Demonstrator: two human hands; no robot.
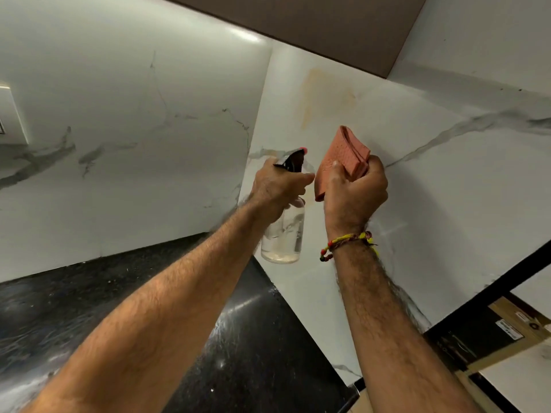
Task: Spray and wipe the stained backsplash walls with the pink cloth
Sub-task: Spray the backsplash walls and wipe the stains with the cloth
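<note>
Item 1. Two bare forearms, nearest the camera, rose from the lower edge toward the corner of the walls; the right one carried a beaded thread bracelet [348, 242] at the wrist.

Item 2. Left hand [277, 186], fingers curled round the neck of a clear spray bottle [283, 234]. Black trigger head with a pink nozzle tip, aimed up and to the right at the wall. Bottle hung free above the counter, touching nothing else. Whether a finger lay on the trigger could not be made out.

Item 3. Right hand [354, 192], closed in a fist on the pink cloth [343, 162]. Cloth folded into a thick pad, upper part standing out above the knuckles, near the wall; contact with the wall could not be told.

Item 4. Backsplash walls [134, 120], white marble-look panels with grey veins, meeting in a corner. Right-hand panel bore a yellowish stain [322, 96], above both hands and just under the brown upper cabinet [313, 28]. A fainter yellowish trace showed close to the bottle.

Item 5. Black speckled counter [89, 308] below, streaked and reflective. A switch plate [9, 114] at the far left edge.

Risks, as judged: the nozzle and the cloth stood close together, so a spray could have wetted the cloth or the right hand instead of the stain. Liquid put high on the wall could have run down onto the counter, leaving fresh streaks. With the cloth bunched in a fist, little flat face was offered, and a wipe might have smeared the stain.
</note>
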